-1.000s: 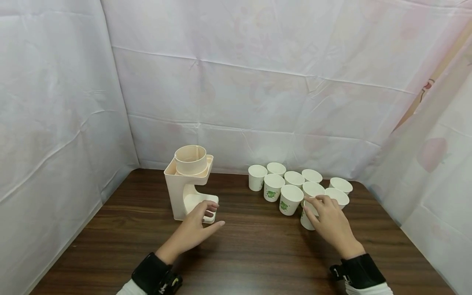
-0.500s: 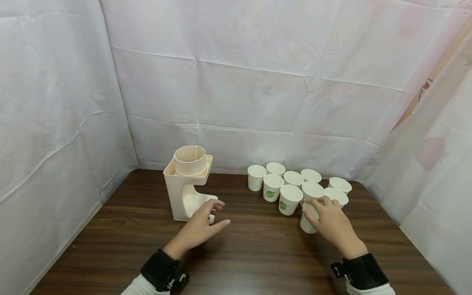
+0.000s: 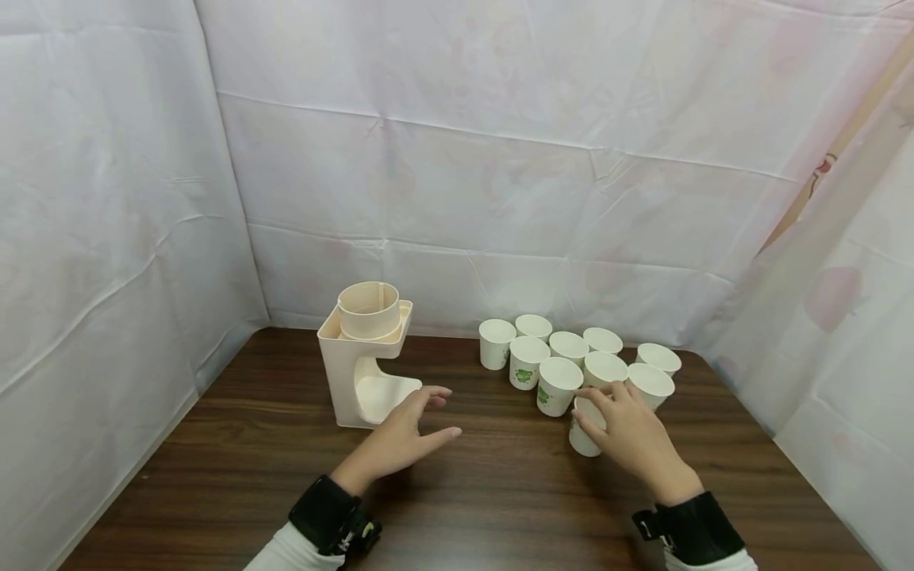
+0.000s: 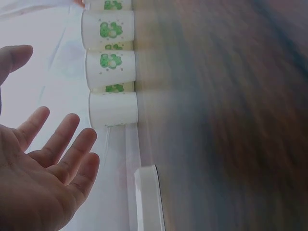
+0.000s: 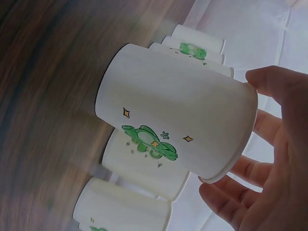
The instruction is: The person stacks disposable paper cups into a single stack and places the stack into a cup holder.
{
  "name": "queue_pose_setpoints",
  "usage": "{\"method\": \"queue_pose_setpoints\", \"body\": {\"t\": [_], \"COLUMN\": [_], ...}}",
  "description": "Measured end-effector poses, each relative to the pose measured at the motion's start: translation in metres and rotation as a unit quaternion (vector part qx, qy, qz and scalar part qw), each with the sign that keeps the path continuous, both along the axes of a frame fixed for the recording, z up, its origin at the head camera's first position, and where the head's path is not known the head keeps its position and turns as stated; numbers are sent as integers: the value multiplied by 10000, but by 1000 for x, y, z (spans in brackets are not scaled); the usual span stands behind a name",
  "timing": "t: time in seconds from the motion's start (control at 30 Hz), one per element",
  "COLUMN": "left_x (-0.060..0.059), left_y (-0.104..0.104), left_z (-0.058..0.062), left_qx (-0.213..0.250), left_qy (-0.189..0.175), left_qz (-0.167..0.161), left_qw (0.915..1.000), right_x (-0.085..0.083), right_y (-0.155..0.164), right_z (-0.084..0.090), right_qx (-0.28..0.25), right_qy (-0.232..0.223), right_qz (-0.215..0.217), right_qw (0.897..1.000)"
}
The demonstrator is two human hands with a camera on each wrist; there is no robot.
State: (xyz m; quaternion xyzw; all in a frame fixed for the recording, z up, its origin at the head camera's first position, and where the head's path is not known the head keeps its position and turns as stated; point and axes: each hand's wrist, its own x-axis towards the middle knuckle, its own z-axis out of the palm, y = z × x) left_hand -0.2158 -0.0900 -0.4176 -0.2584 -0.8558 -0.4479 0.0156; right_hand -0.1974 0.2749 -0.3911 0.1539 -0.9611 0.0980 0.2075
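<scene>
In the head view my right hand (image 3: 628, 432) holds a white paper cup (image 3: 585, 440) from above at its rim, in front of the other cups. The right wrist view shows the thumb and fingers on opposite sides of that rim, and a green printed pattern on the wall. Whether the cup's base touches the table cannot be told. My left hand (image 3: 400, 440) holds nothing; its fingers are loosely bent, with the thumb apart, in front of a cream plastic stand (image 3: 346, 381). A round open cylinder (image 3: 369, 313) sits on top of this stand, whose lower tray is partly hidden by the hand.
Several white paper cups (image 3: 528, 357) stand upright in close rows at the back right of the dark wooden table (image 3: 485, 492). White sheets (image 3: 457, 174) hang behind the table and on both sides.
My right hand has drawn the held cup slightly left and towards me, away from the rows. My left hand has moved right, away from the stand.
</scene>
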Motion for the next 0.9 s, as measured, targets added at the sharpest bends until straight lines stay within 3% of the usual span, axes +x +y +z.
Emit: {"method": "queue_pose_setpoints", "body": {"t": [0.7, 0.9], "left_x": [-7, -8], "left_y": [29, 39], "left_z": [3, 2], "left_qx": [-46, -71], "left_qy": [-265, -578], "left_qz": [-344, -522], "left_qw": [9990, 9969], "right_x": [1, 0], "right_y": [-46, -58], "right_z": [-2, -3], "right_qx": [16, 32], "right_qy": [255, 174], "right_qz": [663, 759], "right_qw": [9975, 9970]}}
